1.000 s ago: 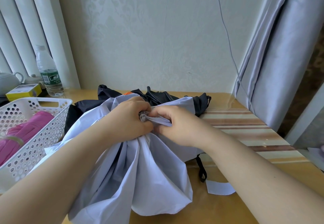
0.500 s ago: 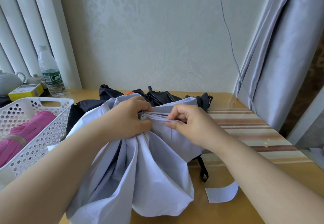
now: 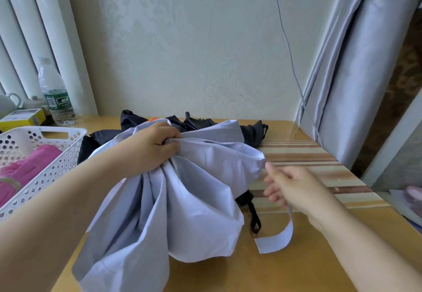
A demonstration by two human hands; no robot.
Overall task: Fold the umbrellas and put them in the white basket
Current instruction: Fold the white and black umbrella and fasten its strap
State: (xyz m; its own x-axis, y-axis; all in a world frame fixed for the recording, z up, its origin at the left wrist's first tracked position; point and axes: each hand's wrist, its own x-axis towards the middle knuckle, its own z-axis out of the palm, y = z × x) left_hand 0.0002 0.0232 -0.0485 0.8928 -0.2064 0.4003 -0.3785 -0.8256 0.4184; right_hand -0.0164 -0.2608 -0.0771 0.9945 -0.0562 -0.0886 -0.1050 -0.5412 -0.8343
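The lilac umbrella (image 3: 182,195) lies loosely gathered in the middle of the table (image 3: 296,269), its canopy spread in folds toward the near edge. The left hand (image 3: 150,152) grips the bunched fabric at the far top of it, fingers curled round the pleats. The right hand (image 3: 290,189) is just right of the canopy, blurred, fingers loosely bent; whether it holds the lilac strap (image 3: 276,241) that runs from under it and curls onto the table cannot be told. A black wrist loop (image 3: 254,218) sticks out from under the canopy's right edge. Behind lies a black umbrella (image 3: 201,122), still loose. At the left stands the white basket (image 3: 57,161) with a folded pink umbrella (image 3: 25,173) inside. Far left are a water bottle (image 3: 56,95), a yellow box (image 3: 25,118) and a teapot (image 3: 8,104).
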